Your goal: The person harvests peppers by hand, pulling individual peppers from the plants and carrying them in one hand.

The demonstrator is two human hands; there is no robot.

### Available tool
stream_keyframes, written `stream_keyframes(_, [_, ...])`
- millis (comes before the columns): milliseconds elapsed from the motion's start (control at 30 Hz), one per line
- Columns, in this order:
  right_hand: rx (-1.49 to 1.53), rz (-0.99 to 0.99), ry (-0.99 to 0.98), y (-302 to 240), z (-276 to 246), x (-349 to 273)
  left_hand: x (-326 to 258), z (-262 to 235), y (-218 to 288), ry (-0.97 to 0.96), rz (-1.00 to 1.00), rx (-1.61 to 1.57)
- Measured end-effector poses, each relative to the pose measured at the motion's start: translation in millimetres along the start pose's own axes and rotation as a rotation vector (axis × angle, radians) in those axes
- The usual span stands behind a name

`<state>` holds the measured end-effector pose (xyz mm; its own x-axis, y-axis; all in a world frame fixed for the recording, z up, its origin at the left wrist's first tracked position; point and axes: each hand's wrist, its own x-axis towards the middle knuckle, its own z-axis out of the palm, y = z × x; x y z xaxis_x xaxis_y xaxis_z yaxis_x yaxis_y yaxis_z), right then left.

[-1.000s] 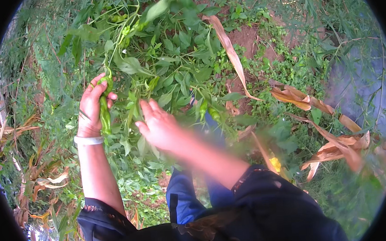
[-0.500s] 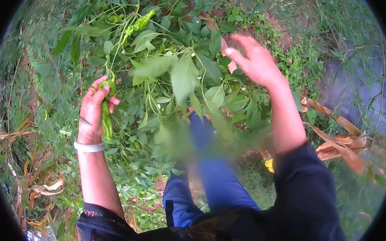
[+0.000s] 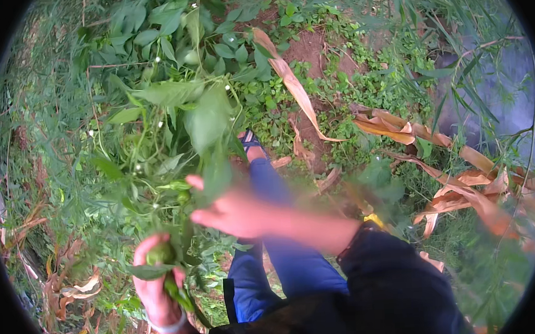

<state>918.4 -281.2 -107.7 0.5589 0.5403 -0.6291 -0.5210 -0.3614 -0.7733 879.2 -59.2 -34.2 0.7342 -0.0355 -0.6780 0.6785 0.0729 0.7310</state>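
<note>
My left hand (image 3: 154, 290), with a white bangle at the wrist, is closed round several green peppers (image 3: 176, 293). A rounder green one (image 3: 160, 253) shows at the top of the grip, partly under a leaf. My right hand (image 3: 236, 212) is smeared by motion. Its thumb and a finger point left and stand apart, close to a small green pepper (image 3: 182, 195) on the pepper plant (image 3: 168, 94). I see nothing held in it, though leaves cover some of its fingers.
Dry corn leaves (image 3: 290, 80) lie on the weedy soil ahead and to the right. A grey surface (image 3: 490, 104) shows at the far right behind feathery stems. My blue-trousered legs (image 3: 283, 227) and one sandalled foot (image 3: 252, 144) are below the plant.
My left hand has come down and nearer with the peppers. My right hand has swung left and nearer, to the plant's stems. The view has shifted, uncovering more ground on the right.
</note>
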Motion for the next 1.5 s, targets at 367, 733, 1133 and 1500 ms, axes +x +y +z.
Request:
stream_keyframes(367, [0.009, -0.335, 0.319, -16.9, 33.0, 79.6, 36.1, 37.3, -88.5, -0.362, -0.352, 0.399])
stream_keyframes(733, [-0.481, -0.662, 0.824, -13.4, 34.1, 63.7, 195.7, 70.2, -79.2, -0.1, 0.122, 0.424])
stream_keyframes(1133, [-0.315, 0.098, 0.831, 302.7, -132.0, 143.0, 188.0, 58.4, -73.8, -0.204, 0.196, 0.386])
stream_keyframes(1500, [-0.706, 0.816, 1.345, 395.7, -289.3, 15.2, 183.7, 52.3, -84.2, -0.195, 0.243, 0.294])
